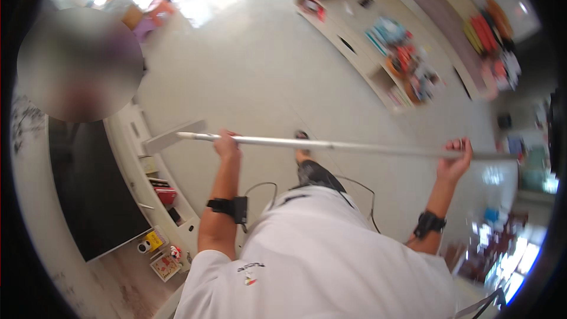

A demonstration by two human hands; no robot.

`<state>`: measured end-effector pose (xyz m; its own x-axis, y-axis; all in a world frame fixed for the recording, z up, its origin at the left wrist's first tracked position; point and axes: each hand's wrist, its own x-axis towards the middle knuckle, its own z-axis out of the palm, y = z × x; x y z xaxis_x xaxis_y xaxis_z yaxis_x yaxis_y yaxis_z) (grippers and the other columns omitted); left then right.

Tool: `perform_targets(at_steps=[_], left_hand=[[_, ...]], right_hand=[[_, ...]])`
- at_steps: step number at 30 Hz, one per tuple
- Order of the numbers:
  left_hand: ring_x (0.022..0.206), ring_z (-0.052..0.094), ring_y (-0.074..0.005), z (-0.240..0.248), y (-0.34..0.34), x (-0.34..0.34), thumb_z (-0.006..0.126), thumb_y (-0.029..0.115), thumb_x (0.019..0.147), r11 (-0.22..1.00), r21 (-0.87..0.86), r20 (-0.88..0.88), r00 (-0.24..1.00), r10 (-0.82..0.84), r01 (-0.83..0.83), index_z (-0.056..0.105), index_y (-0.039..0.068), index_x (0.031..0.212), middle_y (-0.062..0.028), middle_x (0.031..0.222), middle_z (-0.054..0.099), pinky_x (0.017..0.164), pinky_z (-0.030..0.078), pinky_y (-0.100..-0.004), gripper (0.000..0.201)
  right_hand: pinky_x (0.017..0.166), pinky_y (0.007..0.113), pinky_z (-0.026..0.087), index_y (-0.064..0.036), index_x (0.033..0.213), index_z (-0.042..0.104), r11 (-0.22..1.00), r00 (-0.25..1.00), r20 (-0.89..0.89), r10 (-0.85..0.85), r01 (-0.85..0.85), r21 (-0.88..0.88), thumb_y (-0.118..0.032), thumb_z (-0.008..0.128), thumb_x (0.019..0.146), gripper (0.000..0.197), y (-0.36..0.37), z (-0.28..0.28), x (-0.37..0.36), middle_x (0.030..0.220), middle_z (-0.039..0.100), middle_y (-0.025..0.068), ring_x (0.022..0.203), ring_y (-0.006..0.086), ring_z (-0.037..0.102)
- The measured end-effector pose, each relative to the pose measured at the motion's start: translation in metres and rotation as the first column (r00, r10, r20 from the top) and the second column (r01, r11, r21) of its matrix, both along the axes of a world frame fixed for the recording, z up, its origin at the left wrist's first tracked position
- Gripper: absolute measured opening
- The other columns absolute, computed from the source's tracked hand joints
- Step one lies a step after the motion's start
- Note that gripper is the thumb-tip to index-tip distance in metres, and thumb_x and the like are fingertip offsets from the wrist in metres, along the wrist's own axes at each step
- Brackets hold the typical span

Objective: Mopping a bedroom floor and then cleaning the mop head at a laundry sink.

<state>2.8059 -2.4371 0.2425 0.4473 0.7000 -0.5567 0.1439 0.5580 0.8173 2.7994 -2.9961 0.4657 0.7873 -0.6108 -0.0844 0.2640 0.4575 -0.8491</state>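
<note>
A long pale pole [354, 147] lies almost level across the view in front of my body. At its left end is a flat, light-coloured bar [168, 137], much like a flat mop's head; blur hides how the two join. My left hand [227, 144] is wrapped round the pole close to that bar. Far to the right, my right hand [456, 158] grips the same pole with curled fingers, and the pole runs on past it. Black straps with small boxes circle both forearms. One foot [302, 136] shows on the floor beneath the pole.
Left stands a low white cabinet [186, 210] with a large black television [91, 183]. A low table [336, 38] holding toys and packets is at the upper right, before a sofa [431, 12]. Pale floor [236, 65] lies between. A blurred round patch covers the upper left.
</note>
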Motion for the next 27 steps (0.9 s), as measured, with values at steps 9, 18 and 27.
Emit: perform_targets(at_steps=[9,18,27], left_hand=[[0.063,0.059,-0.0197,-0.003,0.079,0.115,0.054,0.009,0.089,0.915,-0.308,-0.037,0.964,0.264,-0.263,0.047,0.001,0.091,-0.0061,0.070,0.054,0.058,0.056,-0.0387,0.011],[0.054,0.055,-0.0165,-0.074,0.217,0.278,0.048,0.004,0.090,0.817,-0.500,-0.064,0.954,0.293,-0.285,0.046,0.006,0.084,-0.0037,0.065,0.050,0.052,0.054,-0.0349,0.007],[0.067,0.057,-0.0203,-0.024,0.367,0.465,0.048,0.003,0.094,0.790,-0.598,0.030,0.981,0.193,-0.136,0.042,0.003,0.097,-0.0070,0.076,0.053,0.066,0.056,-0.0356,0.007]], right_hand=[[0.070,0.036,0.042,-0.0131,0.070,0.038,0.643,0.557,0.378,0.739,-0.751,-0.150,-0.032,0.035,0.105,0.040,0.164,0.063,0.229,0.061,0.041,0.0034,0.058,0.0184,0.048],[0.074,0.041,0.048,-0.0122,0.075,0.042,0.525,0.440,0.308,0.843,-0.797,-0.299,-0.033,0.038,0.105,0.036,0.333,0.071,0.402,0.066,0.047,0.0040,0.063,0.0209,0.054],[0.063,0.042,0.047,-0.0156,0.069,0.040,0.904,0.907,0.040,0.419,-0.413,-0.109,-0.032,0.050,0.101,0.037,0.465,0.086,0.581,0.056,0.042,0.0000,0.051,0.0201,0.050]])
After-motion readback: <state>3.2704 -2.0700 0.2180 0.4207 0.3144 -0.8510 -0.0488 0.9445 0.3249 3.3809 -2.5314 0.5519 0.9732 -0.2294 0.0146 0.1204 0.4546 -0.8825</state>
